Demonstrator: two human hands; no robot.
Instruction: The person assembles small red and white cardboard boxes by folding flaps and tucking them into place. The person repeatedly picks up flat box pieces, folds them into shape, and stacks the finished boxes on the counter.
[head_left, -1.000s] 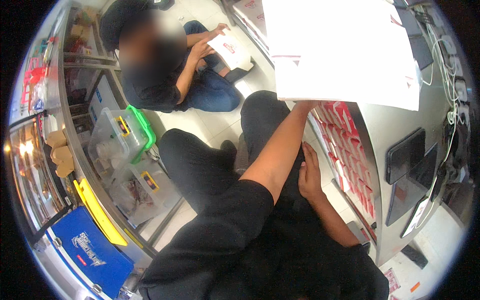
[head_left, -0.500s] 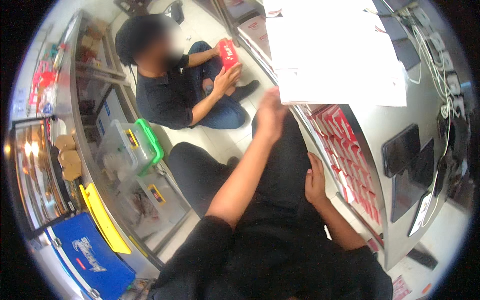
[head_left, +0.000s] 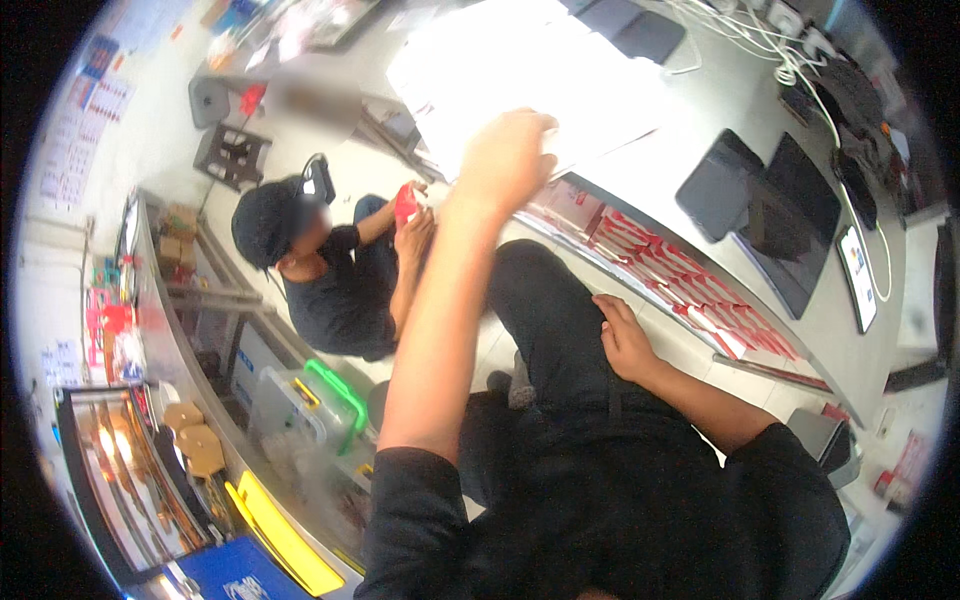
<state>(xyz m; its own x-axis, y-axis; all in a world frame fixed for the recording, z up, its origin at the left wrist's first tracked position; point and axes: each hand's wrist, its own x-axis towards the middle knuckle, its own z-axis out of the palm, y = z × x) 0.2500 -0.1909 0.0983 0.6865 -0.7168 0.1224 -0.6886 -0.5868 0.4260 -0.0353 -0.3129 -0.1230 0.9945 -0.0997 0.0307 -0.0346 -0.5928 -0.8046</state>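
Observation:
My left hand (head_left: 505, 160) reaches up to the grey counter (head_left: 660, 170), its fingers curled over the near edge of a stack of white papers (head_left: 520, 80). The sheets are washed out by bright light. Lower down, my right hand (head_left: 625, 340) lies flat on my right thigh in black trousers, fingers apart and holding nothing. I am seated low beside the counter.
Another person in black (head_left: 330, 280) sits on the floor ahead, holding a red packet (head_left: 405, 205). Rows of red boxes (head_left: 690, 285) fill the shelf under the counter. Dark tablets (head_left: 790, 215) and white cables (head_left: 770, 45) lie on top. A clear bin with a green lid (head_left: 315, 400) stands to the left.
My left hand has come out from under the papers' edge and now sits over it. The seated person swapped a white sheet for a red packet. My right hand stayed on my thigh.

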